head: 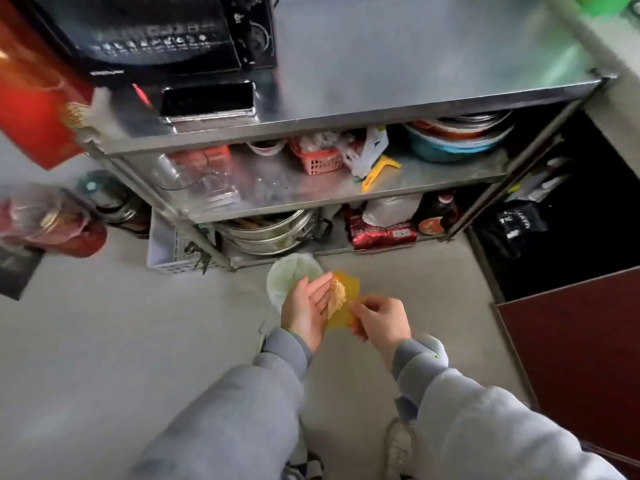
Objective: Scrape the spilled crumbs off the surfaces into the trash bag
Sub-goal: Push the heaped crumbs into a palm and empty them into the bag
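1. One steel rack point(346, 109) with three shelves; I stand at its front edge, so crumbs fall clear of it.
2. One pale trash bag point(280, 275) sits open under my hands, I judge to catch crumbs.
3. My left hand point(306, 306), flat and wide, cups one crumb clump point(337, 294).
4. My right hand point(379, 322) pinches one yellow scraper point(346, 308) by its near edge.

The left hand point(306, 308) covers part of the yellow scraper point(346, 303) and the near rim of the pale bag opening point(287, 275). Motion blur smears the red object point(31, 98) at the left edge. The green item point(604, 3) is cropped at the top-right corner.
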Demonstrator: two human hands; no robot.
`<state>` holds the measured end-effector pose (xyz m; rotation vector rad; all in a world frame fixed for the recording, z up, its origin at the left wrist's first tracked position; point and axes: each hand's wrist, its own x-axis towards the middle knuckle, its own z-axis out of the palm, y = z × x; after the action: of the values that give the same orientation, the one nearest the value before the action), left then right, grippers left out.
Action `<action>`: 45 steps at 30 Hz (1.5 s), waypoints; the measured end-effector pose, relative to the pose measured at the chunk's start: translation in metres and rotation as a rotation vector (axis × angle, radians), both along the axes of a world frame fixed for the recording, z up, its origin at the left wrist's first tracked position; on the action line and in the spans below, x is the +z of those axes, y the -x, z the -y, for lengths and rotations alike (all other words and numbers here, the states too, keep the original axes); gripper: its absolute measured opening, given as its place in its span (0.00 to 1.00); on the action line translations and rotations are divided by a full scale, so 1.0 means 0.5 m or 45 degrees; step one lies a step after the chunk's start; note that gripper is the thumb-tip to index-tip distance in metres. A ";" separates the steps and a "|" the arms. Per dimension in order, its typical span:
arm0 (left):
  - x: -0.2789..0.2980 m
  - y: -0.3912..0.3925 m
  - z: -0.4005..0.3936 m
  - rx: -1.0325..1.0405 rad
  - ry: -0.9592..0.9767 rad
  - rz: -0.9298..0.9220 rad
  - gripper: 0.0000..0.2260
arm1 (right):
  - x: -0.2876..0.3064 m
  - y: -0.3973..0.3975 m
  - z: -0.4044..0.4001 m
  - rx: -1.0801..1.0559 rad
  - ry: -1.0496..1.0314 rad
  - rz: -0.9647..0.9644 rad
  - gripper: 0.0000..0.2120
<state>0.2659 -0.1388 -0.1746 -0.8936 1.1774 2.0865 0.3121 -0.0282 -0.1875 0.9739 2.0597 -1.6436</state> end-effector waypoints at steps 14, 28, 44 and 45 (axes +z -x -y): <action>-0.655 0.182 0.153 0.297 -0.037 0.294 0.22 | -0.640 0.223 0.149 0.106 0.017 0.262 0.10; -0.878 0.319 0.155 0.303 0.101 0.437 0.17 | -0.890 0.394 0.136 0.644 -0.567 0.248 0.08; -0.829 0.313 0.183 0.038 0.213 0.467 0.20 | -0.882 0.355 0.157 0.757 -0.466 0.303 0.06; -0.810 0.312 0.179 0.003 0.198 0.483 0.19 | -0.874 0.355 0.152 0.774 -0.601 0.359 0.05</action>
<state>0.1099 -0.2284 -0.5798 -1.2964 1.1390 1.7409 0.1348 -0.1039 -0.6245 0.5641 2.2715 -0.6957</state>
